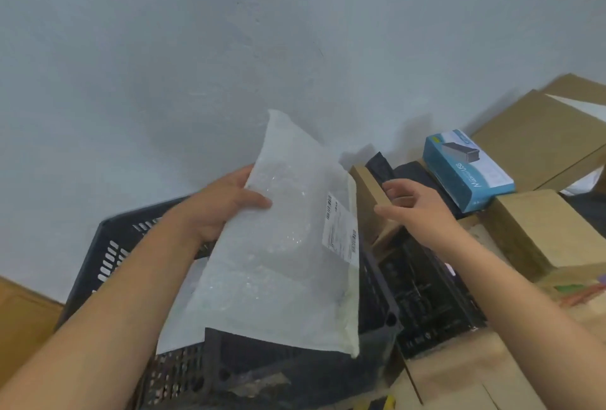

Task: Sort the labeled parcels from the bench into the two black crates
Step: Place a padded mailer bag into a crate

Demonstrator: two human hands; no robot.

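My left hand (223, 206) grips the left edge of a white bubble-wrap parcel (278, 255), thumb on its front. The parcel carries a printed label (339, 234) near its right edge and hangs tilted over a black slotted crate (111, 252). Another white parcel (180, 321) lies inside that crate beneath it. My right hand (416, 209) is apart from the parcel, fingers loosely curved and holding nothing, in front of a thin brown box (369, 190). A second black crate (423, 308) sits right of the first, partly hidden by the parcel and my right arm.
A blue product box (465, 168) lies on dark packages (413, 173) at the right. Brown cartons (537, 229) and a large flat carton (537, 137) crowd the right side. More cardboard (459, 373) lies at the lower right. A pale wall fills the background.
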